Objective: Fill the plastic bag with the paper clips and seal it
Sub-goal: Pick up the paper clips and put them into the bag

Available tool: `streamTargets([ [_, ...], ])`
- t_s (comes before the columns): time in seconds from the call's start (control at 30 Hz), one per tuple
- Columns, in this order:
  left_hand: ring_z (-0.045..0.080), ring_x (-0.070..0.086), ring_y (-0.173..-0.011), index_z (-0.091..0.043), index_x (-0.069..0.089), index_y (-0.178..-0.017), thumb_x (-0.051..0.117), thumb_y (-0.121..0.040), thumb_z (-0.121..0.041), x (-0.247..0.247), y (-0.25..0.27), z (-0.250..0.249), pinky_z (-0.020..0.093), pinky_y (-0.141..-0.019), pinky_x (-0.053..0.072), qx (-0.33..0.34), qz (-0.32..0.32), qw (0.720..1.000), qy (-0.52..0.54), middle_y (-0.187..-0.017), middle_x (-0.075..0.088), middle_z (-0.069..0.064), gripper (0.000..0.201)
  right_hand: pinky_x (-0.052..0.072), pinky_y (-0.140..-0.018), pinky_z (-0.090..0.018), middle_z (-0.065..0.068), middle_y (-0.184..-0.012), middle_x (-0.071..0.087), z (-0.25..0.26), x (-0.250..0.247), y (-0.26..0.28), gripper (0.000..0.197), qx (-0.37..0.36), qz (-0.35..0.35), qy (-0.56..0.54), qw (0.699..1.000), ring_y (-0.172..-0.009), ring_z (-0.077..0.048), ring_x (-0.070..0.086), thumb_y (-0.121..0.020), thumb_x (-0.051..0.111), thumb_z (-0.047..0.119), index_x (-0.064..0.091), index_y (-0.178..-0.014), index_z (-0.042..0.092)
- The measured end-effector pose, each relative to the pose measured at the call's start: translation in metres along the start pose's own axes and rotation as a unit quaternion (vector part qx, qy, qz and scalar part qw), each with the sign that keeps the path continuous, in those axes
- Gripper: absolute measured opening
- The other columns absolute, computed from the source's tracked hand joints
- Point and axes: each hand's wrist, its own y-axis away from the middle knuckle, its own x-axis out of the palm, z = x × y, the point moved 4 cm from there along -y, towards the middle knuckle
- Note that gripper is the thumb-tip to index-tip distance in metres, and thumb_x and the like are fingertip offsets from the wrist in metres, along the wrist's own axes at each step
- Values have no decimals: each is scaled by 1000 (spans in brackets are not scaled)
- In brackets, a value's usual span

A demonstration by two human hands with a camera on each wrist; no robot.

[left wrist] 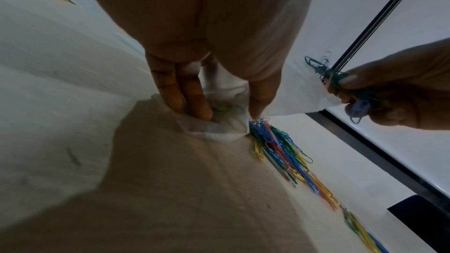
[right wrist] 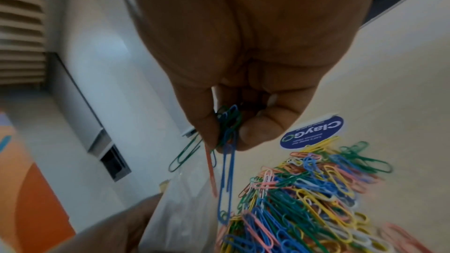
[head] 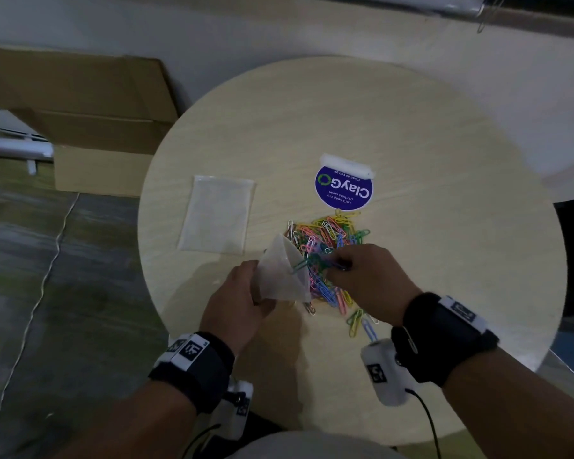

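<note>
Paper clips [head: 328, 236] lie heaped near the round table's [head: 444, 260] near edge. Left hand [head: 239, 299] grips the plastic bag [head: 282, 276] beside them; right hand [head: 368, 273] pinches a bunch [right wrist: 226, 134] at its mouth. Filling seems underway; next, release them inside.

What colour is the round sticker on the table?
Dark blue with white writing, clearest in the head view: round sticker.

Your head camera looks steeply down onto the round table [head: 411, 134], taking in both wrists. Each wrist camera sits close behind its fingers, facing outward along them. All three views share the paper clips [head: 328, 233] [left wrist: 280, 141] [right wrist: 316, 199] near the table's front edge.
</note>
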Motion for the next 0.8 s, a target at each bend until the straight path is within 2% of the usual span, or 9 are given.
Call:
streamTargets([
  [0.07, 31, 62, -112, -24, 46, -139, 78, -81, -30, 1, 0, 0, 38, -90, 50, 2, 3, 1000, -6, -133, 59, 3, 66, 30, -53, -34, -11, -63, 54, 8, 9, -6, 26, -9, 32, 34, 999, -54, -17, 37, -86, 60, 24, 56, -67, 8],
  [0.23, 32, 62, -113, -22, 47, -139, 78, -81, -29, -1, 1, -1, 40, -92, 51, 21, 0, 1000, 1, -132, 59, 5, 67, 22, -49, -34, 1, -52, 36, 25, 15, -18, 35, -13, 41, 97, 994, -52, -16, 33, -84, 57, 20, 38, -54, 18],
  [0.4, 31, 65, -107, -23, 51, -135, 81, -78, -27, -1, 1, 0, 41, -89, 52, 27, -8, 999, 32, -126, 64, 2, 65, 37, -61, -32, -4, -70, 59, 35, 16, -31, 10, -43, 27, 107, 993, -72, -28, 53, -79, 60, 22, 60, -72, 15],
  [0.47, 29, 66, -103, -24, 53, -133, 82, -76, -26, 1, -1, 2, 40, -85, 53, 34, -10, 999, 36, -122, 65, 0, 65, 43, -70, -31, -6, -86, 70, 40, 17, -33, 14, -78, 31, 92, 992, -85, -28, 61, -77, 61, 17, 70, -88, 14],
  [0.53, 29, 67, -102, -25, 53, -133, 83, -75, -26, 1, -2, 3, 38, -84, 52, 37, -12, 999, 36, -121, 64, -1, 65, 42, -75, -20, 1, -97, 73, 39, 11, -34, 24, -78, 37, 70, 994, -92, -17, 64, -78, 63, 15, 73, -100, 17],
  [0.57, 29, 66, -104, -25, 53, -134, 82, -75, -26, 1, -3, 3, 36, -85, 51, 36, -11, 999, 29, -123, 63, -1, 66, 38, -72, -9, 6, -98, 73, 37, 6, -34, 25, -68, 27, 47, 996, -88, -7, 63, -80, 64, 15, 74, -103, 19],
  [0.63, 28, 64, -108, -26, 49, -138, 80, -78, -30, 0, -4, 1, 35, -89, 50, 29, 0, 1000, 6, -128, 60, -1, 67, 36, -68, 0, 12, -89, 71, 26, -3, -33, 21, -37, -39, -22, 998, -73, 6, 57, -82, 65, 16, 75, -99, 23],
  [0.7, 28, 62, -111, -27, 47, -140, 79, -78, -31, 0, -4, 1, 32, -90, 48, 23, 10, 1000, -1, -131, 59, -1, 70, 38, -64, -2, 15, -82, 70, 13, 0, -33, 12, 14, -70, -74, 995, -69, 6, 58, -83, 67, 24, 72, -93, 26],
  [0.8, 27, 61, -113, -27, 47, -141, 81, -76, -31, -1, -4, 1, 29, -87, 44, 23, 14, 1000, 5, -133, 58, -2, 73, 46, -66, -24, 8, -75, 69, 7, 24, -30, 9, 37, 23, -48, 998, -69, -5, 61, -85, 66, 30, 69, -81, 22],
])
